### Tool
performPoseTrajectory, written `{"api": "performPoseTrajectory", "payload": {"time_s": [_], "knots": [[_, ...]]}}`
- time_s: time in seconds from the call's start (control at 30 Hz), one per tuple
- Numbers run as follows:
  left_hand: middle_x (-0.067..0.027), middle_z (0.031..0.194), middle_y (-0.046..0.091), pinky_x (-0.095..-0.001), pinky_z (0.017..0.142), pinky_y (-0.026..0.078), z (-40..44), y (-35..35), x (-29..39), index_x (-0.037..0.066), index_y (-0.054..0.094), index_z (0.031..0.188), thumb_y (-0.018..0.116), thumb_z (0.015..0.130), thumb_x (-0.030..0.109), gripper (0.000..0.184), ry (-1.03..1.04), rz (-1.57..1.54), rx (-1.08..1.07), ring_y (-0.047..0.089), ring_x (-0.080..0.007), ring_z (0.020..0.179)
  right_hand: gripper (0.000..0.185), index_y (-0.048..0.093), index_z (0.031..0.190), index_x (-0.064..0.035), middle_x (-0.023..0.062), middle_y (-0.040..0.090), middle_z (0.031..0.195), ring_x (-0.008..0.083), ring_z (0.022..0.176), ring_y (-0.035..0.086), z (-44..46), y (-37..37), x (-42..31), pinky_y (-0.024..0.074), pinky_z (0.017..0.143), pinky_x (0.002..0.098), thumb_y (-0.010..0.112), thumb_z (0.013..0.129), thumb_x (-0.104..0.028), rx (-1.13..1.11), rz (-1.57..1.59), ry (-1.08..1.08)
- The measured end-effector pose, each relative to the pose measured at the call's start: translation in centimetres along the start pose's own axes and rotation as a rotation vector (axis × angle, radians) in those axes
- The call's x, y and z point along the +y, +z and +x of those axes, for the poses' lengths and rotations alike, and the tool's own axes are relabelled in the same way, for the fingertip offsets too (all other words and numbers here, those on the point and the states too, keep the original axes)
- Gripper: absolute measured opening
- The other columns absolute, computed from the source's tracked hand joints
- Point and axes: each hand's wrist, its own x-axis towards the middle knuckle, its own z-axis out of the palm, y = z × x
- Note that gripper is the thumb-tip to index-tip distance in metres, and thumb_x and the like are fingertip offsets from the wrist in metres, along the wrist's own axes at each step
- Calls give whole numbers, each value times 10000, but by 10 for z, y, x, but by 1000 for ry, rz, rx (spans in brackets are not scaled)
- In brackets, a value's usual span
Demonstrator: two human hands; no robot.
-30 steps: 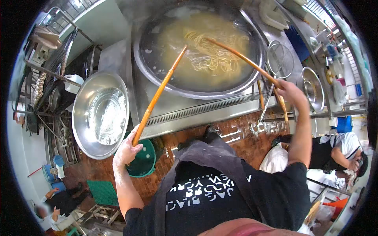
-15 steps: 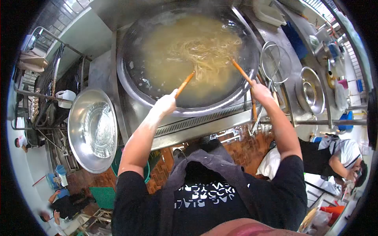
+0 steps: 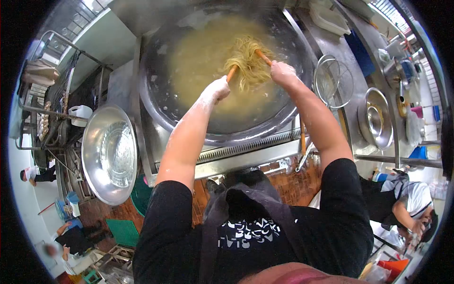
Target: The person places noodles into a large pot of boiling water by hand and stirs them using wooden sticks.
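Note:
A large round wok (image 3: 184,130) full of cloudy yellowish water is set in the steel stove. My left hand (image 3: 218,90), dusted with white, is closed round a wooden stick (image 3: 231,73) over the water. Closed on a second wooden stick (image 3: 263,57) is my right hand (image 3: 283,73), farther right and a little higher. Between and over the two stick ends hangs a clump of yellow noodles (image 3: 247,66), lifted partly above the water. Most of each stick is hidden by my hands and the noodles.
Left of the stove stands a big steel basin (image 3: 111,156). To the right are a wire strainer (image 3: 333,80), a steel bowl (image 3: 375,118) and a white tray (image 3: 329,19). A co-worker (image 3: 406,201) is at the lower right; other people are at the far left.
Both hands have moved forward over the wok, first my left, then both together. The noodles, earlier spread loose in the water, are now gathered and raised on the sticks.

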Motion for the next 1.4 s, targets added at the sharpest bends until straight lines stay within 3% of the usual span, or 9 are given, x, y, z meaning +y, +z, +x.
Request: {"api": "performPoseTrajectory", "payload": {"time_s": [0.43, 0.57, 0.6, 0.8, 0.93, 1.07, 1.27, 1.33, 1.4], "knots": [[-194, 813, 665, -412, 625, 524, -101, 50, -124, 127, 191, 1561, 593, 846, 111, 820, 391, 316, -162, 654, -290, 661, 520, 596, 1243, -36, 249, 664, 1130, 440, 1066, 636, -145, -12, 80, 488, 926, 509, 261, 1034, -374, -65, -221, 171], [-243, 986, 670, -410, 724, 538, -177, 38, -139, 147, 173, 1569, 578, 835, 107, 839, 248, 116, -271, 673, -301, 758, 394, 553, 1244, -100, 240, 672, 1081, 429, 1070, 628, -221, -38, 71, 489, 910, 522, 347, 1007, -338, -132, -275, 169], [-235, 987, 668, -403, 726, 537, -166, 55, -171, 159, 174, 1571, 592, 834, 106, 849, 431, 131, -186, 666, -284, 749, 357, 545, 1234, -111, 237, 673, 1071, 427, 1066, 629, -232, -39, 76, 490, 904, 526, 374, 999, -318, -149, -304, 168], [-177, 1241, 623, -332, 888, 499, -243, 34, -211, 134, 263, 1546, 657, 820, 108, 826, 223, -13, -340, 625, -218, 989, 273, 558, 1164, -73, 245, 670, 1054, 421, 1003, 648, -296, -63, 59, 498, 862, 542, 463, 955, -220, -120, -336, 217], [-140, 1327, 585, -306, 1028, 425, -289, -5, -310, 121, 380, 1503, 667, 804, 88, 756, 525, -176, -158, 550, -188, 1179, 266, 553, 1161, -76, 259, 665, 991, 443, 958, 637, -363, -107, 39, 497, 825, 541, 520, 921, -184, -77, -441, 212], [-166, 1310, 610, -344, 1003, 472, -396, -97, -301, 152, 404, 1494, 703, 759, 95, 796, 179, 95, -134, 617, -264, 1153, 335, 545, 1207, -111, 258, 656, 952, 453, 932, 624, -437, -154, -22, 485, 800, 549, 588, 876, -140, -51, -403, 201], [-235, 1177, 647, -457, 922, 511, -391, -86, -298, 172, 355, 1507, 634, 787, 87, 777, 235, 377, 170, 636, -396, 1057, 328, 532, 1194, -130, 229, 652, 895, 440, 893, 634, -396, -87, 16, 486, 756, 539, 598, 874, -111, -153, -366, 48], [-251, 1043, 672, -503, 856, 519, -355, -64, -272, 182, 306, 1522, 536, 833, 65, 735, 44, 480, 86, 658, -414, 948, 258, 529, 1169, -150, 203, 660, 874, 412, 870, 653, -353, -30, 25, 498, 735, 527, 564, 914, -147, -222, -246, 21], [-247, 965, 679, -517, 803, 523, -302, -34, -268, 182, 273, 1530, 437, 886, 72, 674, 56, 462, 4, 666, -417, 888, 331, 564, 1223, -100, 191, 690, 945, 394, 922, 675, -309, 34, 22, 521, 800, 530, 351, 1024, -256, -319, -211, 139]]}}
